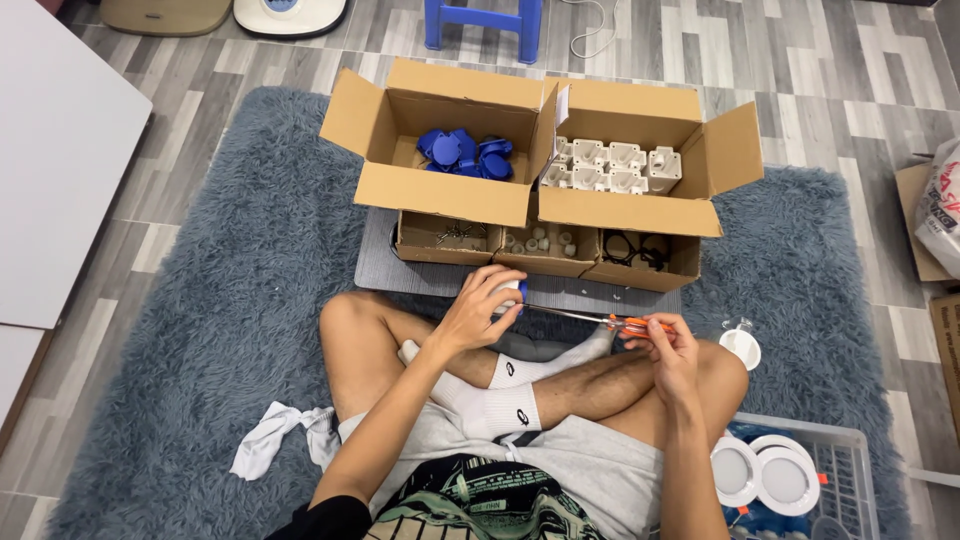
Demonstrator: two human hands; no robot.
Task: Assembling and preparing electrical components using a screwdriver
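**Desk:** What are your hands doing here?

**Me:** I sit cross-legged on a grey shaggy rug (pixel 200 330). My left hand (pixel 480 305) is curled tight around a small white and blue part (pixel 513 292), held above my knee. My right hand (pixel 668 345) is closed on the orange handle of a screwdriver (pixel 600 318), whose metal shaft runs left to meet the part.

**Desk:** And around you?

**Me:** Ahead, on a grey board (pixel 520 290), stand two open cardboard boxes side by side: the left box (pixel 440 185) holds blue pieces (pixel 465 155), the right box (pixel 630 205) white ones (pixel 610 165). In front of them sit three small boxes (pixel 545 255) with screws, little white bits and black rings. A white basket (pixel 840 450) by my right leg holds round white lamps (pixel 765 475). A white cloth (pixel 280 435) lies on the rug to my left.
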